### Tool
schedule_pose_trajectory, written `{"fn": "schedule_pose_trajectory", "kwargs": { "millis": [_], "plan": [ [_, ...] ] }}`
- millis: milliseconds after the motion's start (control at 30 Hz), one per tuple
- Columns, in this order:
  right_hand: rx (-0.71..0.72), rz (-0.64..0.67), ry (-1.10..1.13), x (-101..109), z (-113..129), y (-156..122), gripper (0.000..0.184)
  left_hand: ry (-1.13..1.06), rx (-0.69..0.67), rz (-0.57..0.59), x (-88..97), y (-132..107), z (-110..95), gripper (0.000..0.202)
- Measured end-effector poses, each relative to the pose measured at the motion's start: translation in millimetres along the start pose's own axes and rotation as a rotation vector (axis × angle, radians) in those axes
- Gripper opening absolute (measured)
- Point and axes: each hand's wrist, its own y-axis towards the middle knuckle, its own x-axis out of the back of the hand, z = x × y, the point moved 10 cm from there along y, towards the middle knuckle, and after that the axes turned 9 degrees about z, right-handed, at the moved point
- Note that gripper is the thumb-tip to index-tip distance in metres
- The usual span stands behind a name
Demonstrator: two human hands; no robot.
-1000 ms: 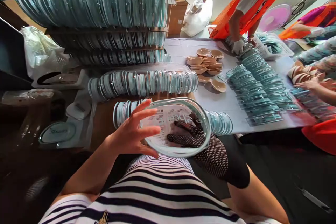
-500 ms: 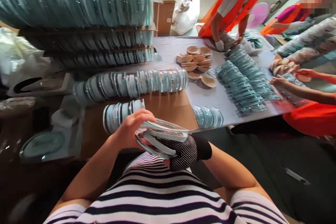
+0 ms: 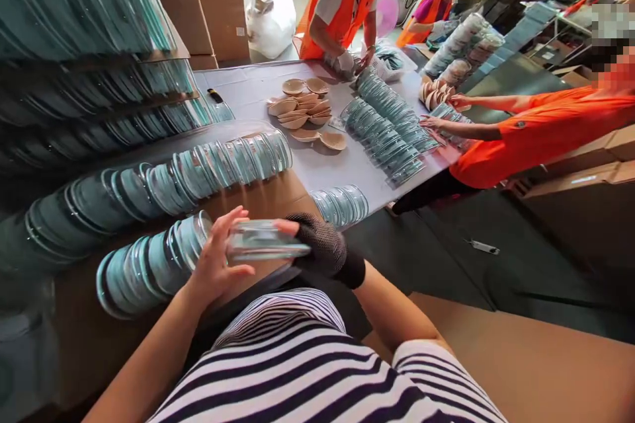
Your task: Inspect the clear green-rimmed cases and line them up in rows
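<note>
The step in hand looks to be two-handed handling of one clear plastic case (image 3: pixel 265 240), held in front of the striped shirt (image 3: pixel 278 350) and seen nearly edge-on. The right hand (image 3: pixel 320 244), in a dark dotted glove (image 3: pixel 325 238) that leaves a fingertip bare, is closed on the case's right end. The bare left hand (image 3: pixel 218 254) is cupped at the other end, fingers above and thumb below, spread apart; whether it grips or only steadies, I cannot tell. The case is blurred, so its contents and print cannot be read.

Just left of the left hand, a near row of cases (image 3: pixel 151 264) stands on edge, its last one right behind the fingers. Beyond both hands, a longer row of cases (image 3: pixel 233 165) runs along a brown cardboard sheet (image 3: pixel 272 193). A short row of cases (image 3: pixel 342 205) stands just beyond the right hand, and tan shallow cups (image 3: pixel 300 106) lie farther out on the pale surface (image 3: pixel 238 82).

In my judgement, the next move calls for a settled hold: the left fingers firm on the rim before the gloved hand loosens, and the case kept clear of the near row.
</note>
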Motion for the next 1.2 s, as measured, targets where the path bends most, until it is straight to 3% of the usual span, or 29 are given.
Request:
{"fn": "schedule_pose_trajectory", "kwargs": {
  "millis": [67,167,233,300,400,533,633,700,767,833,900,967,1033,1100,1133,1200],
  "plan": [
    [-0.184,-0.171,-0.066,45.0,-53.8,-23.8,0.066,-0.083,-0.004,0.044,-17.0,9.0,-3.3,0.088],
    [-0.602,-0.500,-0.297,129.2,-147.7,-91.2,0.072,-0.051,-0.011,0.071,-27.3,10.6,0.5,0.064],
    [-0.887,-0.594,-0.405,160.1,-206.3,-137.2,0.078,0.040,0.003,0.071,-26.6,7.1,7.2,0.051],
    [-1.109,-0.565,-0.375,159.4,-261.7,-169.9,0.078,0.124,0.032,0.072,-23.6,3.0,14.2,0.041],
    [-1.253,-0.453,-0.228,121.8,-321.9,-191.3,0.066,0.199,0.062,0.068,-19.1,-1.7,18.6,0.034],
    [-1.318,-0.418,-0.132,81.9,-349.5,-203.6,0.053,0.252,0.069,0.029,-14.9,-8.8,13.5,0.032],
    [-1.322,-0.453,-0.153,84.1,-346.0,-206.7,0.056,0.279,0.044,-0.037,-6.0,-18.5,6.5,0.026],
    [-1.303,-0.509,-0.207,95.8,-340.1,-196.6,0.064,0.333,0.044,-0.144,11.9,-28.7,6.2,0.021],
    [-1.238,-0.561,-0.266,101.0,-329.6,-165.8,0.072,0.426,0.098,-0.298,38.7,-43.7,13.9,0.020],
    [-1.065,-0.529,-0.253,81.2,-306.6,-107.4,0.075,0.525,0.198,-0.431,63.7,-61.1,28.9,0.025],
    [-0.783,-0.382,-0.117,27.1,-260.5,-30.9,0.073,0.596,0.308,-0.474,76.9,-73.6,47.9,0.032],
    [-0.469,-0.156,0.138,-54.4,-190.0,41.0,0.076,0.631,0.383,-0.435,77.0,-78.2,65.5,0.039],
    [-0.227,0.096,0.291,-138.1,-113.5,90.1,0.087,0.636,0.409,-0.379,70.8,-77.9,76.6,0.043],
    [-0.149,0.291,0.344,-202.1,-65.4,113.5,0.099,0.628,0.404,-0.352,65.9,-76.8,81.0,0.044],
    [-0.186,0.342,0.334,-221.0,-58.3,118.2,0.098,0.620,0.401,-0.348,65.1,-76.7,82.2,0.045],
    [-0.335,0.347,0.275,-228.7,-69.8,118.8,0.089,0.594,0.401,-0.346,65.5,-77.8,84.1,0.045]
  ]
}}
